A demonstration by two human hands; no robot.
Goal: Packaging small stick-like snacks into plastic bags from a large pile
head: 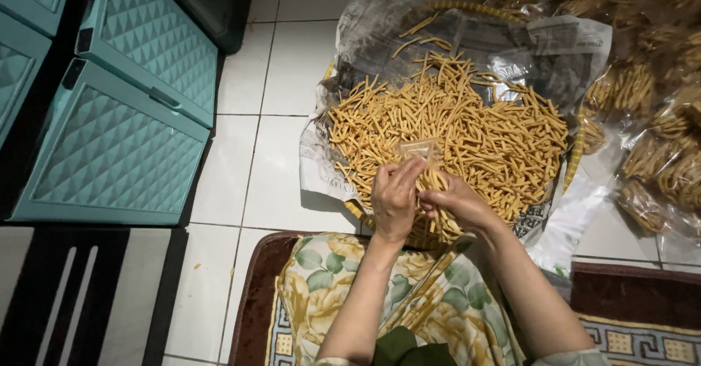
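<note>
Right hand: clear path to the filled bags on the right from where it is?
Probably yes. The right hand sits over the pile of fried sticks, gripping a small clear bag with the left hand. Nothing stands between it and the filled bags, though it would have to let go first.

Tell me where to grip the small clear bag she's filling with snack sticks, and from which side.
Probably at the open top edge of the clear bag: left hand already pinches the left rim, mouth facing away. Come from the near side; sticks fill its lower part.
</note>
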